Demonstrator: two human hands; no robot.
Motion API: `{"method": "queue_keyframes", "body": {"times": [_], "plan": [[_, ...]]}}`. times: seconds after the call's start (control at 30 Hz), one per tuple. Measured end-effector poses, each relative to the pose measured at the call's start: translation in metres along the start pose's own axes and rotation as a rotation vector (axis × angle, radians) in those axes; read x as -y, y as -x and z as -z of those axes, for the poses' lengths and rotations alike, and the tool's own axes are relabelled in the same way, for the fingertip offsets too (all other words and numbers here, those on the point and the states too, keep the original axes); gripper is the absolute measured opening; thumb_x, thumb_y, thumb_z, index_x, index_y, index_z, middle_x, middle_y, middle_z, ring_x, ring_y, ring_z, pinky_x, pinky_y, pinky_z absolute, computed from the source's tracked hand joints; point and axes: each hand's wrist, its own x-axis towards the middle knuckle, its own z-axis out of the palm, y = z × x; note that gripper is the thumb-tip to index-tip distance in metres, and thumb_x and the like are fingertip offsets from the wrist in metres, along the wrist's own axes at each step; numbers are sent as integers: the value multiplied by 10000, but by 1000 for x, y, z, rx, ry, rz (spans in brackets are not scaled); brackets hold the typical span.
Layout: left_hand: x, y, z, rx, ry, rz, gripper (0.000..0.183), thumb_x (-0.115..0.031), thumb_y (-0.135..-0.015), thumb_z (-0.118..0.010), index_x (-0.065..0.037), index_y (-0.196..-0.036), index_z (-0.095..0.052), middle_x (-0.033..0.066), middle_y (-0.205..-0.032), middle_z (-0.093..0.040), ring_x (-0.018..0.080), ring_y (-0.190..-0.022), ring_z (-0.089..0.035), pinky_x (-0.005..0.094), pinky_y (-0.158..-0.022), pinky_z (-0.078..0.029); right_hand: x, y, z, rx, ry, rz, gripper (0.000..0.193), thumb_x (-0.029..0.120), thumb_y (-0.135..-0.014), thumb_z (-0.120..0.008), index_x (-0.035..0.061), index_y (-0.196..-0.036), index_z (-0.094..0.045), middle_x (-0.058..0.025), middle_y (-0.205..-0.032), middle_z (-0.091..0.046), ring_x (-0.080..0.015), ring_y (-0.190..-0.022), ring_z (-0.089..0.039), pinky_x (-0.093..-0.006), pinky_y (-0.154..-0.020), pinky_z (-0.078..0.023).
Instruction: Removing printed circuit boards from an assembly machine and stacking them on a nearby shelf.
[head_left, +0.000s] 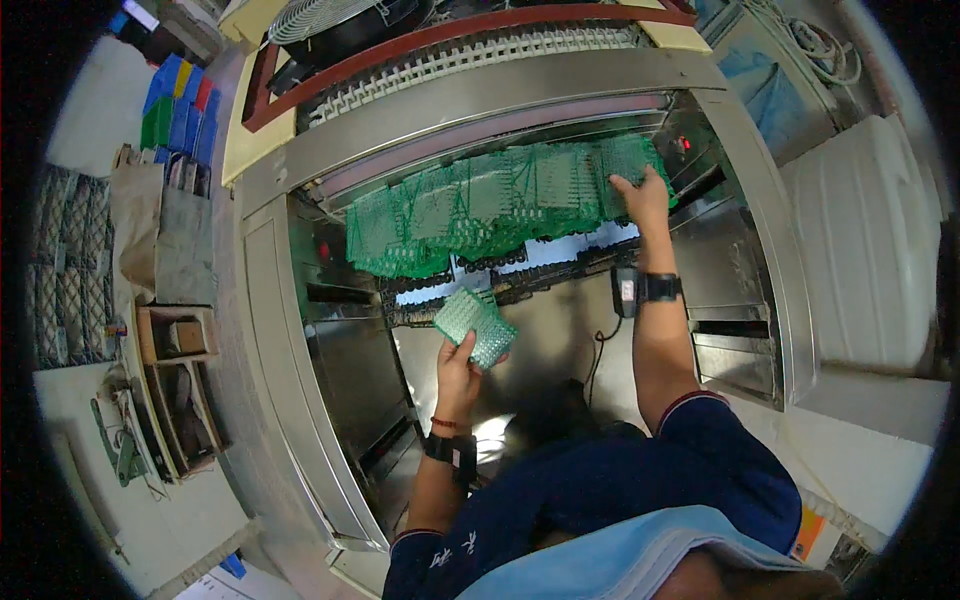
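Note:
My left hand [462,368] holds a small stack of green circuit boards [476,324] in front of me, above the machine's lower opening. My right hand [643,199] reaches far forward and rests on the rightmost green circuit board [628,160] of a row. That row of green boards [470,205] lies overlapping across the conveyor of a steel machine. Both wrists wear black bands with a small device.
The steel machine housing [520,95] frames the opening, with a belt [470,55] behind it. A white covered block [860,240] stands at the right. Wooden shelves [180,380] and coloured bins [180,105] sit at the left, a fan [310,18] at top.

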Motion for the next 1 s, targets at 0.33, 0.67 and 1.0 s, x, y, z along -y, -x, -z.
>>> {"method": "queue_keyframes", "body": {"times": [0.33,0.67,1.0], "plan": [[7,-16,-30,112,185,52,341,-132,-926,-452,-15,-1240,-389,133,-1164,-529,275,-1025,-559,461,-823,-501,36,151,-37,720,-318,334,577,336,-647,-771,-4,-1065,-564,-171,-1014,-607,-279,-920,-590,-355,-777,-462],[10,-1,3,-69,112,-20,371,-102,-874,-535,-12,-1214,-418,134,-1114,-545,305,-968,-579,516,-741,-527,35,28,-24,-38,458,77,673,439,-655,-720,7,-1121,-498,-147,-1055,-568,-313,-1002,-520,-457,-829,-406],[16,6,21,-77,72,2,359,-106,-863,-558,-6,-1188,-440,131,-1099,-551,291,-938,-584,493,-741,-534,28,4,-26,86,182,-18,497,302,-603,-781,26,-975,-602,-158,-946,-621,-328,-817,-607,-398,-681,-486]]}}
